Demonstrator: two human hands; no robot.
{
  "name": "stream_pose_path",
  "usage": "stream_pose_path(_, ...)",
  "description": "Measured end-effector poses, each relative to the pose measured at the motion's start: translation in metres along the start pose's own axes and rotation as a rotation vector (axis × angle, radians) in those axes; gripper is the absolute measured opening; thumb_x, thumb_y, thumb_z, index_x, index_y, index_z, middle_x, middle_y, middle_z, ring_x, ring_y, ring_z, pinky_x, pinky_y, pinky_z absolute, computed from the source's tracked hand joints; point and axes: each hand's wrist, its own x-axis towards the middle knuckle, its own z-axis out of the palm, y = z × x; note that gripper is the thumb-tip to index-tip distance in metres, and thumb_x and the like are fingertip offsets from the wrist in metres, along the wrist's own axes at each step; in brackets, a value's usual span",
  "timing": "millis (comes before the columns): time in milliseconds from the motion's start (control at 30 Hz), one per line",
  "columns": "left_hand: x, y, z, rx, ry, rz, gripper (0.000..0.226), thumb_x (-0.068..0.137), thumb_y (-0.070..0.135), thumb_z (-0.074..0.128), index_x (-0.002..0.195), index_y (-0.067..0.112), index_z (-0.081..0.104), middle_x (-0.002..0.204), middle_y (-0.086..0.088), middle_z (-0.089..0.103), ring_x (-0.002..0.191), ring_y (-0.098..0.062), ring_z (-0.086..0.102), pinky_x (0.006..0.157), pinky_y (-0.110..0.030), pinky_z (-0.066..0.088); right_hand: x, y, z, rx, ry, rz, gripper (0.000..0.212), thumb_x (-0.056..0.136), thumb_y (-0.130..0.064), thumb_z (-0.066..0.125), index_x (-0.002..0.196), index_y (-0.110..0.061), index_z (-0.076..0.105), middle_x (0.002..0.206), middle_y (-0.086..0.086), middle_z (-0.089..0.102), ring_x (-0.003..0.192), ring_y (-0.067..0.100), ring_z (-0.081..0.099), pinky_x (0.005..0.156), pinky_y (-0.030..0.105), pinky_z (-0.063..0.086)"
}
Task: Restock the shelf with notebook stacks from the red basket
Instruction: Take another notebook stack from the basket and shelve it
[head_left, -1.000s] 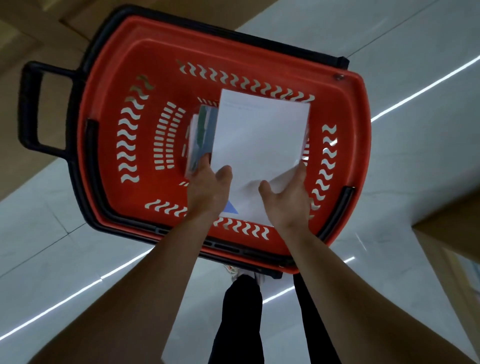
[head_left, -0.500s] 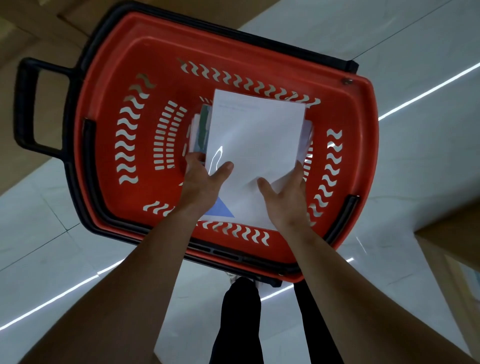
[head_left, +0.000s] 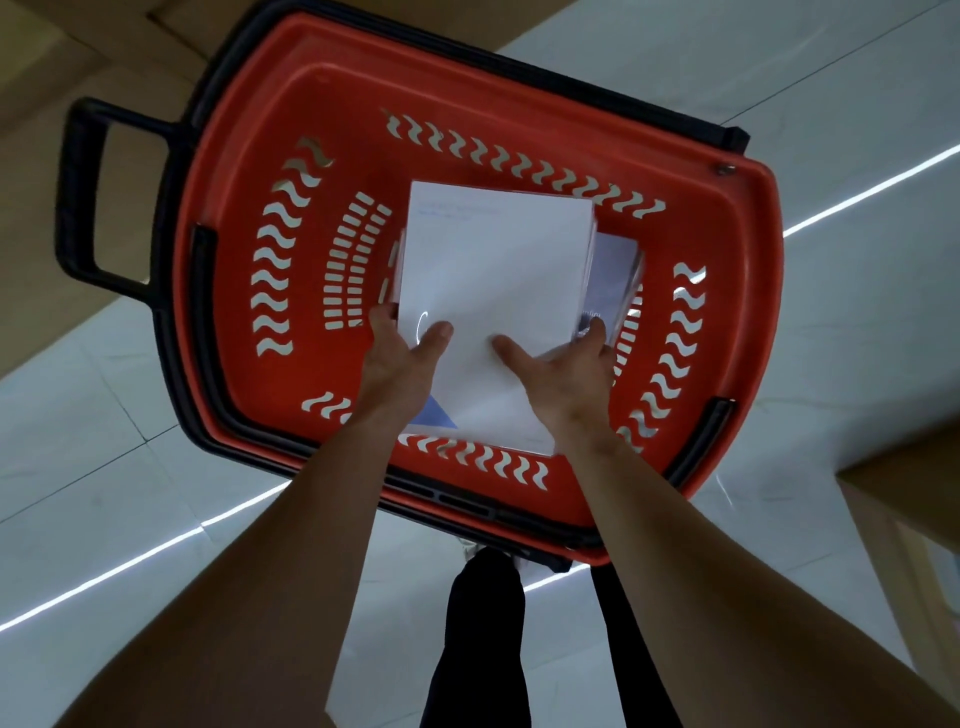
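A red basket (head_left: 249, 171) with a black rim and black handle stands on the pale floor below me. Over its middle is a stack of white-covered notebooks (head_left: 493, 280), wrapped in shiny film, with a blue triangle at its near left corner. My left hand (head_left: 400, 358) grips the stack's near left edge, thumb on top and fingers underneath. My right hand (head_left: 566, 374) grips the near right edge the same way. More notebooks (head_left: 615, 275) lie beneath it at the right, mostly hidden.
The basket's black handle (head_left: 83, 187) sticks out to the left over a tan surface. Pale floor tiles with bright light reflections surround the basket. A wooden shelf unit (head_left: 914, 519) stands at the right edge. My dark trouser legs (head_left: 483, 639) are below the basket.
The white stack has shifted left, covering the notebooks seen at its left and uncovering others at its right. Both hands kept their hold on its near edge.
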Motion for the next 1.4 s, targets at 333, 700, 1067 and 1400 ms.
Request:
stream_pose_path(333, 0.002, -0.003, 0.004, 0.144, 0.075, 0.004, 0.086, 0.091, 0.062, 0.056, 0.156, 0.019, 0.018, 0.157, -0.004, 0.032, 0.145, -0.024, 0.029, 0.11, -0.028, 0.021, 0.016, 0.0, 0.006, -0.111, 0.009, 0.06, 0.115, 0.053, -0.084, 0.074, 0.14, -0.015, 0.04, 0.136, 0.007, 0.049, 0.129, 0.025, 0.044, 0.103, 0.044, 0.048)
stream_pose_path(700, 0.016, -0.019, 0.004, 0.067, 0.025, -0.001, 0.092, 0.084, 0.071, 0.054, 0.155, 0.023, 0.021, 0.154, -0.003, 0.038, 0.143, -0.026, 0.034, 0.111, -0.037, 0.028, 0.028, -0.007, 0.011, 0.095, 0.001, 0.151, 0.135, 0.018, -0.102, 0.061, 0.126, -0.023, 0.048, 0.122, -0.001, 0.062, 0.111, 0.025, 0.062, 0.09, 0.045, 0.058)
stream_pose_path(1067, 0.015, -0.013, -0.005, 0.072, 0.011, -0.029, 0.088, 0.089, 0.064, 0.056, 0.156, 0.022, 0.019, 0.158, -0.001, 0.032, 0.146, -0.022, 0.029, 0.114, -0.035, 0.024, 0.007, -0.018, 0.017, 0.061, 0.058, -0.045, 0.119, 0.049, -0.093, 0.063, 0.141, -0.023, 0.033, 0.131, -0.002, 0.059, 0.116, 0.024, 0.062, 0.093, 0.042, 0.058)
stream_pose_path(1400, 0.027, -0.023, -0.003, -0.117, -0.096, 0.083, 0.094, 0.077, 0.077, 0.061, 0.154, 0.04, 0.023, 0.155, 0.009, 0.037, 0.142, -0.016, 0.037, 0.114, -0.042, 0.034, 0.005, -0.005, 0.014, 0.037, 0.098, -0.208, 0.103, 0.065, -0.093, 0.056, 0.14, -0.026, 0.037, 0.129, -0.004, 0.061, 0.111, 0.02, 0.064, 0.084, 0.043, 0.062)
